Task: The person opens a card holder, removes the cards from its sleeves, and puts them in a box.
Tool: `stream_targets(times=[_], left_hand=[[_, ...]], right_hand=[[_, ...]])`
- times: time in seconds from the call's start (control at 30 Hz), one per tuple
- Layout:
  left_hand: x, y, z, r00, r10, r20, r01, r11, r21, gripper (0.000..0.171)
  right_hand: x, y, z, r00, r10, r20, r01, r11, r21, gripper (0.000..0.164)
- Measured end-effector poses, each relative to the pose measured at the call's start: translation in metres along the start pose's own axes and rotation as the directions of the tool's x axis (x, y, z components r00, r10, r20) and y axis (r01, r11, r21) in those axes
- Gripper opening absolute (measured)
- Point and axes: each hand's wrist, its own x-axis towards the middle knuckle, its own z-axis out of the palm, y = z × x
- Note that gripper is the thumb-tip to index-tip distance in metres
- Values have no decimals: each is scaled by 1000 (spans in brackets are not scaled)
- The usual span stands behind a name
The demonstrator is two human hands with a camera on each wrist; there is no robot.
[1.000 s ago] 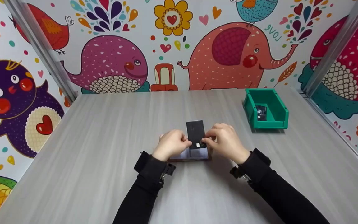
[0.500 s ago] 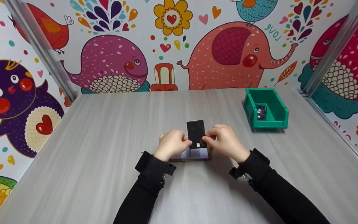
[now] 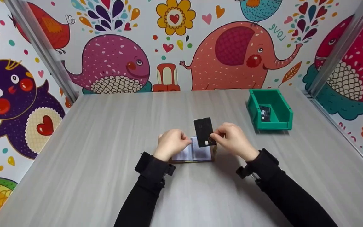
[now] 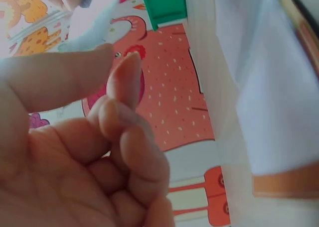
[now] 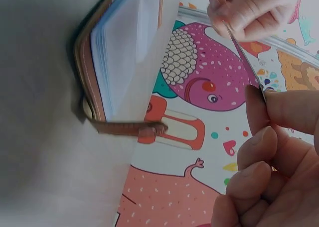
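My right hand pinches a black card with a small chip and light lettering between thumb and fingertips. The right wrist view shows this card nearly edge-on. My left hand is just left of the card, its fingers loosely bent; in the left wrist view the thumb and forefinger have nothing between them. Below the hands a card holder lies spread on the table, with clear sleeves and a brown cover. Its brown strap sticks out at one side in the right wrist view.
A green open-front bin stands at the back right of the table, with dark cards inside. Walls printed with cartoon animals close off the back and both sides.
The left hand has let go of the card and drawn slightly left. The right hand has carried the card a little up and right, showing more of the card holder's sleeves.
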Motion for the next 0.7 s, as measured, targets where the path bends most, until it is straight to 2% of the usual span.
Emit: stream_targets(times=[0.17,0.33,0.47,0.7], left_hand=[[2,-9,1,997,-48,-52,52,996,76,17],[5,-18,4,993,-90,-80,103,981,165,22],[7,-25,7,989,-118,-85,133,970,204,25],[9,-32,9,983,-172,-61,181,958,221,13]], right_hand=[[0,7,-9,1000,15,-23,-15,1000,-22,17],[-1,14,-22,996,89,-34,-90,995,-45,16],[-3,22,-33,991,113,-65,-118,991,-68,17],[-7,36,-54,986,135,-95,-143,986,-84,18]])
